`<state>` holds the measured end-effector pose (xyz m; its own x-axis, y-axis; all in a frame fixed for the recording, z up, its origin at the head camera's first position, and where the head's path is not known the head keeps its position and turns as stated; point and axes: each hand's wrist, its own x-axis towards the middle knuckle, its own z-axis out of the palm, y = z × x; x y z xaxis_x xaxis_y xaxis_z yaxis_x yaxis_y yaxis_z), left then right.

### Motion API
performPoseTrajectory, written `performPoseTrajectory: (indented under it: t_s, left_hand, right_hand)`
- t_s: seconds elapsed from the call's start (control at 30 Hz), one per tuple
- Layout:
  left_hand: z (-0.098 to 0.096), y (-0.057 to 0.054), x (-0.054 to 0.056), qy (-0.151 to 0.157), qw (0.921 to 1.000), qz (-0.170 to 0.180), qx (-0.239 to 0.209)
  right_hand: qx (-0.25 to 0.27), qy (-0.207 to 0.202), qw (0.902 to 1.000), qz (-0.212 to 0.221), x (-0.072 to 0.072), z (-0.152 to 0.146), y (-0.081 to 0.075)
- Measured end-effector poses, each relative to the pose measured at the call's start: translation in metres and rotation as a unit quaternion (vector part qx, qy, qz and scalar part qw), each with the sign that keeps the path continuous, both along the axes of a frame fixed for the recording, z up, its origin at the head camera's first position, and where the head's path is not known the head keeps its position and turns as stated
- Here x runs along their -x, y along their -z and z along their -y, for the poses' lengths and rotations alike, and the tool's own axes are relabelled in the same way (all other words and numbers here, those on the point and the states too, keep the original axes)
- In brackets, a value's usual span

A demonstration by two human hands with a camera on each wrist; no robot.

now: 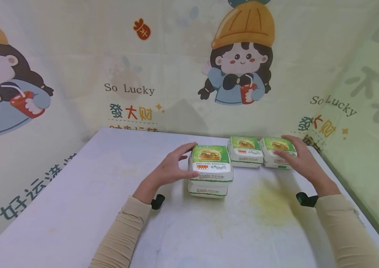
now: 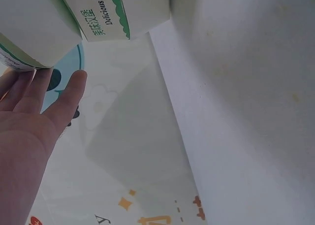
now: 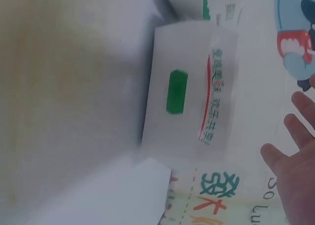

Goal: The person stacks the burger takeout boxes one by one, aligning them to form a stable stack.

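My left hand (image 1: 168, 168) grips the upper burger box (image 1: 211, 167), its thumb on the front and its fingers round the back. This white box has a green lid with a burger picture. It lies over a lower burger box (image 1: 208, 191), slightly offset to the right; whether the two fully touch, I cannot tell. Over the back-right burger box (image 1: 278, 160), my right hand (image 1: 298, 158) hovers with spread fingers. In the right wrist view that hand (image 3: 300, 171) appears apart from the box (image 3: 182, 87), which has a green patch on its side.
Another burger box (image 1: 245, 152) stands just left of the back-right one, near the far table edge. The white table (image 1: 109, 208) bears a yellowish stain (image 1: 271, 203) at the right. Printed cloth (image 1: 176, 67) hangs behind and on both sides.
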<state>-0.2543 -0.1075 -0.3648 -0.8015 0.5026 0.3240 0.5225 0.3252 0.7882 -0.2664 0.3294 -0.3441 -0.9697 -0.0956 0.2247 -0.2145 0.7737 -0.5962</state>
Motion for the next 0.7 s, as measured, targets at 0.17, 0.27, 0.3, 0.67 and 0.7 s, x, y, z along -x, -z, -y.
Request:
performPoseTrajectory:
  t_s: [0.17, 0.27, 0.3, 0.67, 0.7]
  left_hand:
    - [0.0, 0.001, 0.001, 0.003, 1.0, -0.002, 0.002]
    - [-0.001, 0.0, 0.001, 0.003, 1.0, -0.004, 0.003]
    - [-0.001, 0.0, 0.001, 0.003, 1.0, -0.003, 0.003]
    - [-0.001, 0.0, 0.001, -0.001, 1.0, 0.0, 0.007]
    - [-0.001, 0.0, 0.001, -0.002, 1.0, 0.0, 0.007]
  right_hand:
    - [-0.002, 0.002, 1.0, 0.0, 0.006, -0.013, 0.005]
    - [-0.008, 0.004, 1.0, -0.001, 0.01, -0.02, 0.008]
    - [-0.01, 0.005, 0.9999, 0.002, 0.012, -0.022, 0.009]
    - [-0.078, 0.012, 0.9954, 0.054, 0.036, -0.033, 0.017]
    - [-0.09, 0.013, 0.9939, 0.062, 0.039, -0.034, 0.018]
